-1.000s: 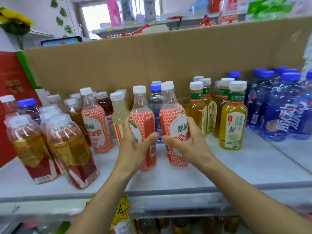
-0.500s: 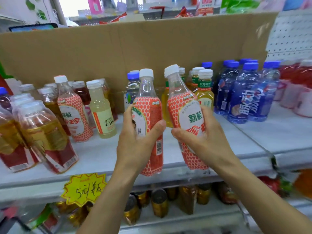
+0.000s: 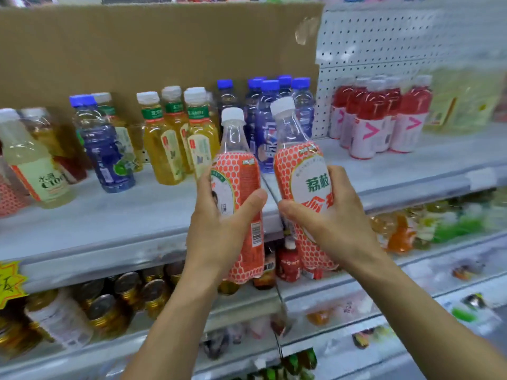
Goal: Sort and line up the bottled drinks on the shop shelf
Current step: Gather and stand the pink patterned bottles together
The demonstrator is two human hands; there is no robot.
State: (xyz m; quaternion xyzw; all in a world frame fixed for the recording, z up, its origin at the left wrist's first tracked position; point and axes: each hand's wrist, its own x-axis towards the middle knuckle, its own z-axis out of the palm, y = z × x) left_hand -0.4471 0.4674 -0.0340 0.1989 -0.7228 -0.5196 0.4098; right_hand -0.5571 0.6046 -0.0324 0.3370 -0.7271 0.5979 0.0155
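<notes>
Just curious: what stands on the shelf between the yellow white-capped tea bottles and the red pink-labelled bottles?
In the head view: a cluster of blue-capped clear plastic bottles with blue labels.

A shop: shelves (image 3: 109, 223) of bottled drinks (image 3: 164, 144), pegboard backing (image 3: 384, 37), yellow price tag (image 3: 8, 283).

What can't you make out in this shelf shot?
Head view only:
1. Left orange-patterned clear plastic bottle: label mostly covered by the left hand.
2. Yellow starburst price tag: cut off by the left edge.
3. Colourful goods at lower right: too blurred to identify.
</notes>
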